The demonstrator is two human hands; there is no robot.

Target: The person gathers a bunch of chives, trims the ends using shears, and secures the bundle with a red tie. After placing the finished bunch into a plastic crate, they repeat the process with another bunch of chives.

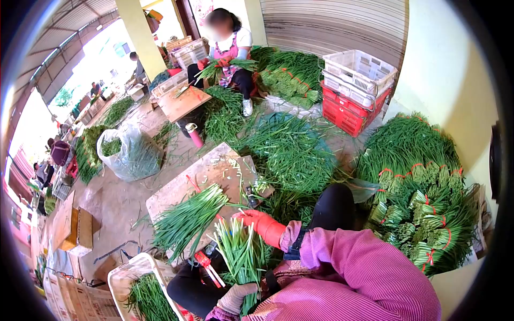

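My left hand [239, 297], in a greyish glove, is wrapped round the leafy lower part of a bunch of chives [235, 251] held over my lap. The bunch's pale stem ends point up and away from me. My right hand [263, 226], in a red rubber glove, is closed at those stem ends, its fingertips partly hidden among the stalks. Just beyond, a loose pile of chives [187, 216] lies on a low wooden board [166, 200] strewn with cut pale bits. Red ties [206, 263] hang beside my left knee.
A white basket [115, 283] with chives stands lower left. Tied bundles [407, 160] are stacked at right, near white and red crates [345, 112]. Loose chives [289, 150] cover the floor ahead. A co-worker [230, 51] sits beyond a second board [182, 104]; a plastic bag [131, 155] stands left.
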